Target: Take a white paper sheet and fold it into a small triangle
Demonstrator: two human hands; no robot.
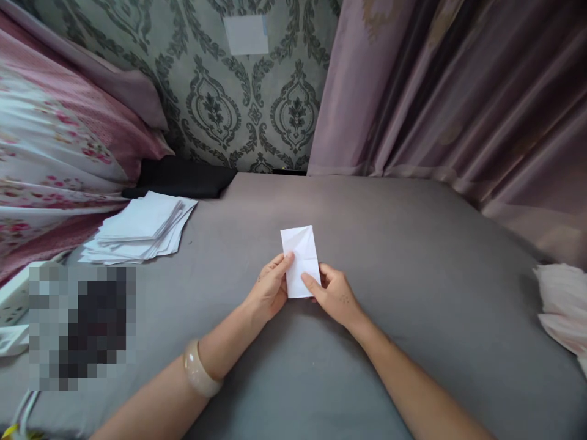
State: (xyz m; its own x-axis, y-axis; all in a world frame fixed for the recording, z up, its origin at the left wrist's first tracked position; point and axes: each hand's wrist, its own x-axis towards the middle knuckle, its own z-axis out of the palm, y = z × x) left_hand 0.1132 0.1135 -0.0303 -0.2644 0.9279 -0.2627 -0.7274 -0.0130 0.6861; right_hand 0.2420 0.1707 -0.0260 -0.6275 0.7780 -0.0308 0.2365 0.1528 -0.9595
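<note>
Between my two hands is a folded piece of white paper (300,247), held upright above the grey sheet. Creases run across its face, and one slants toward the top right corner. My left hand (271,284) grips its left edge, thumb on the front and fingers behind. On the lower right, my right hand (334,293) pinches the paper with the thumb across its front. The fingers behind the paper are mostly hidden. A pale bangle (200,371) circles my left forearm.
A stack of white paper sheets (142,226) lies at the left, in front of a folded black item (183,176). Nearer are a white power strip (16,296) and a pixelated dark object (98,324). Curtains (413,91) hang at the right, above a pale crumpled cloth (564,299).
</note>
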